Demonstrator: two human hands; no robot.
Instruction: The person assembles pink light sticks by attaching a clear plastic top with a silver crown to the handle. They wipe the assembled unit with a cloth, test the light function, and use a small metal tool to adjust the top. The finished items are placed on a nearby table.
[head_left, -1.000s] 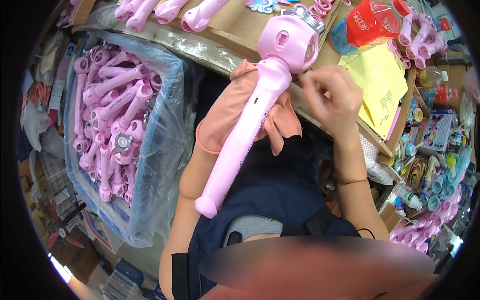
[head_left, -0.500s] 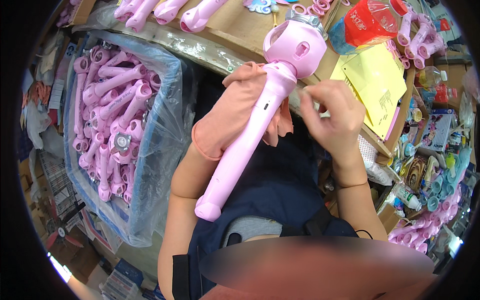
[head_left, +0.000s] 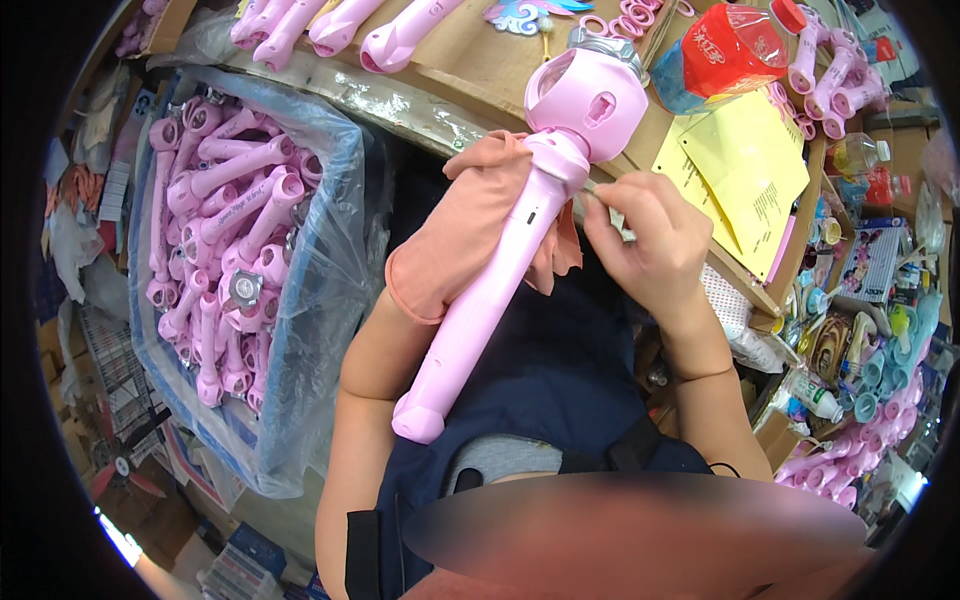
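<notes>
A pink plastic toy wand (head_left: 490, 265) lies slanted across my lap, its round open-sided head (head_left: 585, 105) at the table edge and its narrow butt toward me. My left hand (head_left: 455, 225), in an orange cloth glove, is wrapped round the upper handle from the left; its fingers are mostly hidden behind the wand. A grey faceted cap (head_left: 607, 50) tops the head. Just right of the wand's neck is my bare right hand (head_left: 650, 235), thumb and forefinger pinched together. A thin pale sliver shows at the fingertips by the neck, too small to name.
At my left stands a blue crate (head_left: 345, 200) lined with clear plastic, full of pink wands (head_left: 235, 215). On the table (head_left: 480, 70) are more pink handles (head_left: 405, 35), pink rings (head_left: 635, 15), a red-labelled bottle (head_left: 720, 55) and yellow paper (head_left: 745, 170). Clutter fills the right side.
My right hand has moved slightly left and down, bringing its pinched fingertips up to the wand's neck. The wand and my left hand have barely shifted.
</notes>
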